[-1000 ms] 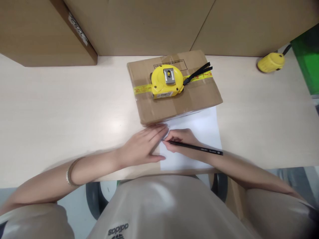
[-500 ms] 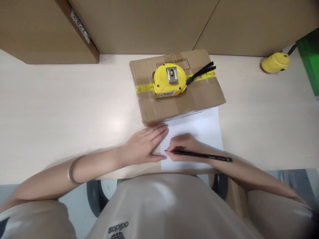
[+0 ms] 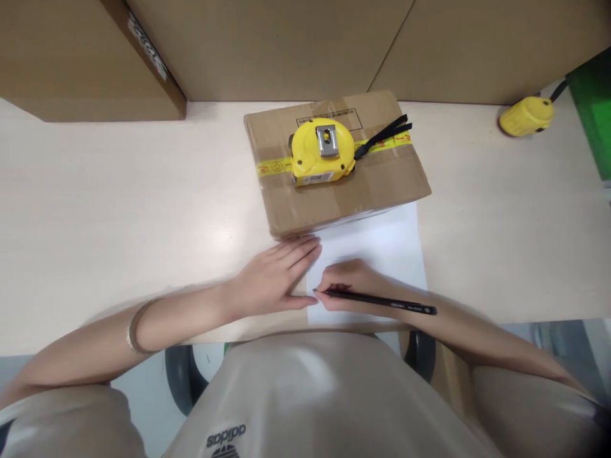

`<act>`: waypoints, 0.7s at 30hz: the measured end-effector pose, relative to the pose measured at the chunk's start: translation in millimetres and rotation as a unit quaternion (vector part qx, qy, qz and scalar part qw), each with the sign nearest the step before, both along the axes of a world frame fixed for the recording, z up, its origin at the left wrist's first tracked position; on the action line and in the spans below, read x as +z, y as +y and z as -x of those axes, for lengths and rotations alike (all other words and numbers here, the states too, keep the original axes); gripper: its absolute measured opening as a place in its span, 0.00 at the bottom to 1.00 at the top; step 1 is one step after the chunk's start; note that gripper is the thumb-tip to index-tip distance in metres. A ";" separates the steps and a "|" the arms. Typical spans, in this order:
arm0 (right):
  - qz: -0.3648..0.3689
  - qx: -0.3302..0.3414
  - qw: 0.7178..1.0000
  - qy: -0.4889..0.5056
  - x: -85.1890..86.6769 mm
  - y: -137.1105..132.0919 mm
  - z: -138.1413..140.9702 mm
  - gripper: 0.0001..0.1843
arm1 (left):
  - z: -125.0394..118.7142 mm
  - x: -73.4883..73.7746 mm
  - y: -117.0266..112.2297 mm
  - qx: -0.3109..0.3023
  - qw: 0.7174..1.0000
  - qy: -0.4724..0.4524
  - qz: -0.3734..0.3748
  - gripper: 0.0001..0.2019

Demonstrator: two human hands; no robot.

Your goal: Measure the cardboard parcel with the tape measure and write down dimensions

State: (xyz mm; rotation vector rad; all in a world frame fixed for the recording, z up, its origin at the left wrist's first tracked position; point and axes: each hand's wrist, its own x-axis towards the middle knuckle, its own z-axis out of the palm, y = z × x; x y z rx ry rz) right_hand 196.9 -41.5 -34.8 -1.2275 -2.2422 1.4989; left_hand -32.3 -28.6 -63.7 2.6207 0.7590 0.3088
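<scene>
The person sits close to a pale desk [image 3: 119, 210], both forearms laid across its near edge. The right hand [image 3: 351, 283] is curled around a black pencil [image 3: 382, 301], fingers pinched near the tip, and the tip rests on a white sheet [image 3: 386, 245] at its left margin; the pencil's long end runs out to the right, low over the wrist. Whether any mark is on the paper there I cannot tell, since the hand covers the spot. The left hand [image 3: 274, 280] lies flat and spread, palm down, holding nothing, its fingers pressed on the sheet's left edge with the fingertips just short of a box [image 3: 382, 181]. This small cardboard box sits on the far part of the sheet, a little askew, with a strip of yellow tape [image 3: 270, 168] running across its top. A yellow tape measure [image 3: 322, 152] rests on the box, its metal clip facing up and a black strap [image 3: 384, 135] trailing to the right. A thin bangle [image 3: 135, 326] circles the left wrist. Far to the right, well apart from the hands, a second yellow tool [image 3: 525, 116] lies on the desk near a green bin [image 3: 592, 108]. A big carton [image 3: 71, 57] stands at the back left, against brown cardboard walls.
</scene>
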 end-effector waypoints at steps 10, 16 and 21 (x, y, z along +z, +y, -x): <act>-0.013 -0.028 0.999 0.012 -9.2 -6.1 -25.5 0.07 | 0.4 -0.7 0.6 0.004 1.000 0.007 -0.012 0.45; -0.018 -0.054 0.998 -0.003 -11.8 -10.9 -44.5 0.08 | 0.8 -0.2 0.8 0.002 1.000 0.008 -0.015 0.45; 0.025 -0.074 0.997 -0.005 0.9 -10.8 -58.9 0.08 | 0.6 0.4 1.2 0.003 1.000 0.010 -0.015 0.44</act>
